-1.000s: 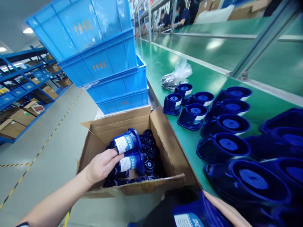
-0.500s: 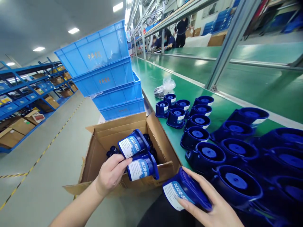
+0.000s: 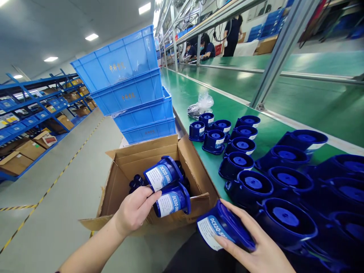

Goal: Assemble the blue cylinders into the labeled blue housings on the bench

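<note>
Two blue plastic housings, an upper one and a lower one, are pinched by their rims in my left hand. Both lie tilted on their sides over the open cardboard box, with white-and-blue labels reading DC52Q facing me. My right hand grips a third labelled blue housing around its flange, fingers on top and thumb across the label. It hangs beside the box, in front of the bench edge. More dark blue parts lie inside the box, partly hidden.
Several blue housings stand in rows on the green bench to the right. A clear plastic bag sits behind them. Stacked blue crates rise beyond the box. A metal post stands on the bench; people are farther back.
Both hands keep hold of the same housings and have hardly moved. The whole view has shifted slightly to the right.
</note>
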`<state>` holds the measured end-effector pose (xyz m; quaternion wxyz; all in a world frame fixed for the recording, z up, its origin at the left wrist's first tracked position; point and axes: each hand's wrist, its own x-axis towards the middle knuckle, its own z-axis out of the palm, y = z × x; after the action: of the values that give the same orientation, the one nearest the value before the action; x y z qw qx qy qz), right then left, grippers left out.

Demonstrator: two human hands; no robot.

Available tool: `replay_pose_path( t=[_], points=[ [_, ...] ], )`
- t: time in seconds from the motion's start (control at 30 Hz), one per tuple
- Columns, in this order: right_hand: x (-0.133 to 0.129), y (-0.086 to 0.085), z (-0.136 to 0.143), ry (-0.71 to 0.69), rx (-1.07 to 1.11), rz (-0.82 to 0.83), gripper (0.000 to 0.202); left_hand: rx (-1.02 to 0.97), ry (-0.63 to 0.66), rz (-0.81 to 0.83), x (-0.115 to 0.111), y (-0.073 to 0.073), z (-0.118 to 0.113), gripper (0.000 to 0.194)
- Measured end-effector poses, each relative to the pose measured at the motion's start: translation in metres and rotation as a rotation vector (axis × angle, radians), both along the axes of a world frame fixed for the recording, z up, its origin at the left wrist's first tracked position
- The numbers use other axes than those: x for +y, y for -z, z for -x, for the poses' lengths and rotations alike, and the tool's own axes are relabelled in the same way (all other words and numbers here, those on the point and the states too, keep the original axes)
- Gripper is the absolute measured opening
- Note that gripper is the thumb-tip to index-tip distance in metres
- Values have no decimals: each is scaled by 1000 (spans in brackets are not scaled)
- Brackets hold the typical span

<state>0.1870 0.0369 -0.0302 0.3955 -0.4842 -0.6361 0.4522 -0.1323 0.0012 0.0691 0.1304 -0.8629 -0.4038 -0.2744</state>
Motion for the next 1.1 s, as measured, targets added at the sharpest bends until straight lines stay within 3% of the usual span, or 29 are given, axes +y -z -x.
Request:
replay_pose_path(
  t=[0.3, 0.67, 0.87, 1.1],
  points=[
    [-1, -5, 0, 3, -17, 14, 61, -190, -66, -7, 6, -17, -17, 36],
    [3, 2, -9, -67, -77, 4, 65, -319, -175, 53, 13, -15, -18, 31],
    [-4, -17, -1, -17, -49, 32, 61, -307, -194, 47, 16, -10, -12, 30],
    [-3, -13, -3, -16, -41, 69, 62, -181, -178, -15, 18, -9, -10, 29]
  ],
)
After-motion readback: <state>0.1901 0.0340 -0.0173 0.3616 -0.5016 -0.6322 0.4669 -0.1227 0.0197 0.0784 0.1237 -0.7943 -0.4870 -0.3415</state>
